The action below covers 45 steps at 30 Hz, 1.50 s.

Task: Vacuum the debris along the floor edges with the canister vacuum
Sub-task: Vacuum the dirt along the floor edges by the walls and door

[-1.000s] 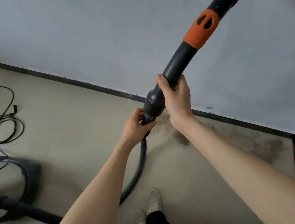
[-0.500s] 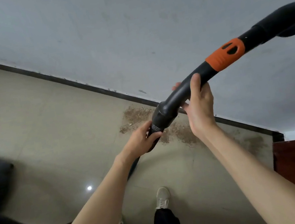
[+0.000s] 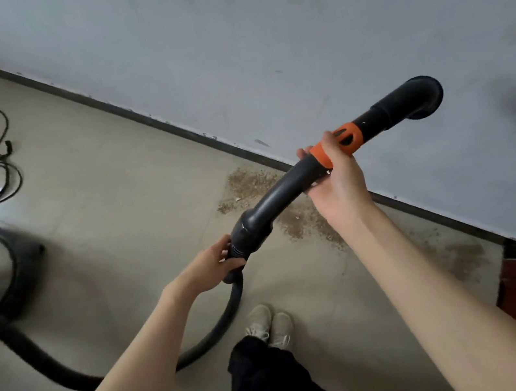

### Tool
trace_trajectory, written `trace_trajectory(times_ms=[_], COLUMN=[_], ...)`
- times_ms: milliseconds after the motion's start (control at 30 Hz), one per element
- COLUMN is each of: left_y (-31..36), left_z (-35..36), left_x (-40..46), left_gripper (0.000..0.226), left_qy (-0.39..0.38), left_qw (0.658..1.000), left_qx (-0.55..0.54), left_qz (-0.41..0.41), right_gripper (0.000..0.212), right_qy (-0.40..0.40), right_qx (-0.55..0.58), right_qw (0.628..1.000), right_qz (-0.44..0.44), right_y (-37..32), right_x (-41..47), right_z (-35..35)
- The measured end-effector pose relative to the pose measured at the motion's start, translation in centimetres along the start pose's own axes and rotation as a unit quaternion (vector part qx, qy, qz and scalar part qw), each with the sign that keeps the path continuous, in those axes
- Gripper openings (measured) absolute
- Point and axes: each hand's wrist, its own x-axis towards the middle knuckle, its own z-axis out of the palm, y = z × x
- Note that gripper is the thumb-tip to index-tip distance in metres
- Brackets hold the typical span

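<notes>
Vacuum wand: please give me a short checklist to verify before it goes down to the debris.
1. Right hand holds the wand at the orange collar: ok.
2. Left hand holds the hose joint: ok.
3. Nozzle end is at the debris: not ok, it is raised in front of the wall.
4. Debris lies along the baseboard: ok.
5. Vacuum is running: cannot tell.

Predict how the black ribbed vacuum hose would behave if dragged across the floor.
The black ribbed vacuum hose already lies in a loose curve, so it probably flexes and trails. Joined to the dark canister vacuum, it may tug that along.
</notes>
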Motion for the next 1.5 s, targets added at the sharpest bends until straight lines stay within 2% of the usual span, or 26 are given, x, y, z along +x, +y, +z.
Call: trace_trajectory(times_ms=[133, 300, 367, 400, 500, 600, 667, 767, 867, 967, 1033, 1267, 1400, 1500], left_y=[-2.3, -3.8, -3.6, -3.2, -1.3, -0.4, -0.6, -2.1, -5.1, -9.3, -12.5, -25.4, -30.8, -34.1], left_z=[-0.2, -0.3, -0.3, -0.4, -0.6, 0.1, 0.9, 1.5, 1.1, 0.7, 0.7, 1.2, 1.7, 1.9], left_x=[0.1, 0.7, 1.3, 1.6, 2.9, 5.2, 6.8, 8.6, 9.7, 10.7, 11.6, 17.5, 21.2, 24.3], left_gripper=[0.051, 0.046, 0.054, 0.059, 0.064, 0.059, 0.051, 0.028, 0.015, 0.017, 0.016, 0.024, 0.024, 0.021], left_qy=[-0.019, -0.051, -0.055, -0.042, 0.074, 0.114, 0.126, 0.176, 0.203, 0.197, 0.179, 0.165, 0.164, 0.177], left_qw=[0.999, 0.995, 0.995, 0.996, 0.992, 0.990, 0.988, 0.972, 0.968, 0.976, 0.980, 0.977, 0.978, 0.976], left_qx=[-0.029, 0.006, -0.007, -0.033, -0.102, -0.076, -0.082, -0.147, -0.143, -0.091, -0.083, -0.061, -0.052, -0.063], left_qz=[-0.034, -0.080, -0.084, -0.075, -0.014, 0.024, 0.044, 0.055, 0.025, -0.006, -0.039, -0.118, -0.116, -0.108], right_gripper=[0.043, 0.029, 0.022, 0.023, 0.028, 0.025, 0.023, 0.016, 0.019, 0.040, 0.047, 0.052, 0.051, 0.048], right_qy=[-0.026, -0.047, -0.058, -0.060, -0.064, -0.082, -0.102, -0.130, -0.147, -0.154, -0.159, -0.168, -0.196, -0.203], right_qx=[-0.029, -0.102, -0.152, -0.182, -0.312, -0.394, -0.398, -0.409, -0.451, -0.504, -0.516, -0.542, -0.551, -0.544], right_qw=[0.999, 0.993, 0.986, 0.981, 0.947, 0.914, 0.909, 0.901, 0.878, 0.848, 0.841, 0.824, 0.811, 0.814], right_qz=[0.030, 0.048, 0.027, 0.011, -0.045, -0.062, -0.068, -0.066, -0.060, -0.051, -0.037, -0.002, -0.006, 0.004], right_y=[1.8, 4.4, 5.7, 6.5, 9.4, 11.5, 12.6, 14.5, 18.1, 22.9, 26.5, 39.7, 45.4, 49.0], right_x=[1.4, 3.1, 4.0, 4.6, 6.4, 8.5, 10.2, 12.8, 15.2, 16.8, 18.0, 24.7, 29.7, 33.2], right_z=[1.3, 1.4, 1.3, 1.3, 0.7, 0.1, 0.1, 0.9, 1.3, 1.1, 0.7, -0.6, -2.1, -2.9])
